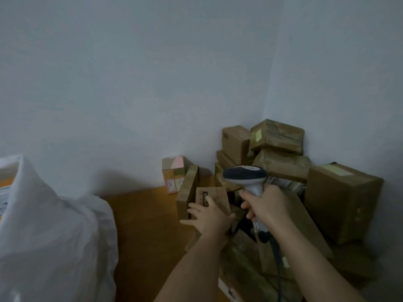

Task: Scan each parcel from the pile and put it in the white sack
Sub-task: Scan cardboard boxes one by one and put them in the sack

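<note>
Left hand (210, 216) grips small box (214, 198); right hand (265, 205) clasps scanner (246, 177). Box looks light, stiff; hold by side edges.

Roughly a dozen parcels (277, 136), one scanner (245, 174), one white sack (54, 225), two hands (209, 216).
</note>
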